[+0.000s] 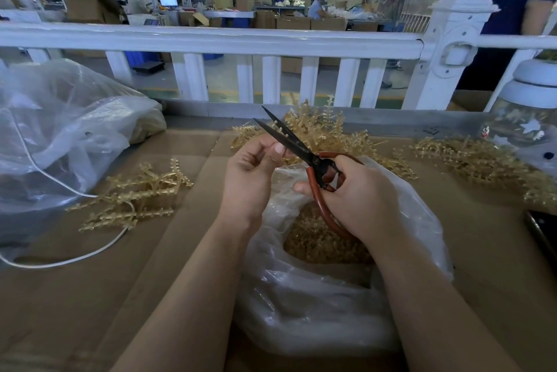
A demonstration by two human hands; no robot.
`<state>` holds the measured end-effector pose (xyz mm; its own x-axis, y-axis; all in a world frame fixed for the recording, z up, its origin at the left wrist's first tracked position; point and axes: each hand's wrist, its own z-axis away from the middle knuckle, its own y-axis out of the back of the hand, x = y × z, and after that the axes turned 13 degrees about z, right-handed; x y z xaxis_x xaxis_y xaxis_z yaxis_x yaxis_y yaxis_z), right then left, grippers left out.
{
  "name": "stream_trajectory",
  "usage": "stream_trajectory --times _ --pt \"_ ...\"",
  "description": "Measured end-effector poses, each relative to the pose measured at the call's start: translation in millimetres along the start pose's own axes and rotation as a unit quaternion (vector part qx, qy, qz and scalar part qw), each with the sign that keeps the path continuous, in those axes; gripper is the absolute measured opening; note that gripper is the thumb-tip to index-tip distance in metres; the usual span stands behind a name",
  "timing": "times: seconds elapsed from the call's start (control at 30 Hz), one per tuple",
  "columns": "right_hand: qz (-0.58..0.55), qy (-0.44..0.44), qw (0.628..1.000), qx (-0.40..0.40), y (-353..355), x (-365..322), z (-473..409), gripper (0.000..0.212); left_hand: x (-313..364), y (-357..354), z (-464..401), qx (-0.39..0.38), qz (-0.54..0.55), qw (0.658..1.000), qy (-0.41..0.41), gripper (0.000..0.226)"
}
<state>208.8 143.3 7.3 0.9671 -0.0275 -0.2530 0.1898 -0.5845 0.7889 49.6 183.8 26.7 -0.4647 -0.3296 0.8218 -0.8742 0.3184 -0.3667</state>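
My right hand (355, 191) grips the red-handled black scissors (301, 150), blades parted. My left hand (256, 166) pinches a thin golden plastic sprig (281, 130) between them, above the clear plastic bag (301, 311).

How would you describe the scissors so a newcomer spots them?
Below the white railing lies a cardboard table. Midway, over a clear bag, the right hand grips the scissors. Black blades and red-brown handles set them apart from pale golden sprigs.

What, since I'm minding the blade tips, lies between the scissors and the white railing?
A heap of golden plastic sprigs, shown in the head view.
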Motion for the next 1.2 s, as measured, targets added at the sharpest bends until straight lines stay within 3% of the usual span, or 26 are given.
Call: stream_trajectory --times 0.17,0.4,0.7,1.2 --pt "-0.001 -0.006 1.0 0.011 2 1 0 0.073 5 6 -3 0.026 0.048 0.996 0.067 0.007" --pt "0.013 0.006 1.0 0.003 3 3 0 0.063 6 11 -5 0.033 0.1 0.988 0.113 0.015" --pt "0.012 0.002 1.0 -0.011 3 3 1 0.072 3 14 -7 0.032 0.115 0.989 0.091 0.008" --pt "0.025 0.018 0.999 0.028 9 -3 2 0.054 0 13 -5 0.018 0.061 0.995 0.071 0.012"
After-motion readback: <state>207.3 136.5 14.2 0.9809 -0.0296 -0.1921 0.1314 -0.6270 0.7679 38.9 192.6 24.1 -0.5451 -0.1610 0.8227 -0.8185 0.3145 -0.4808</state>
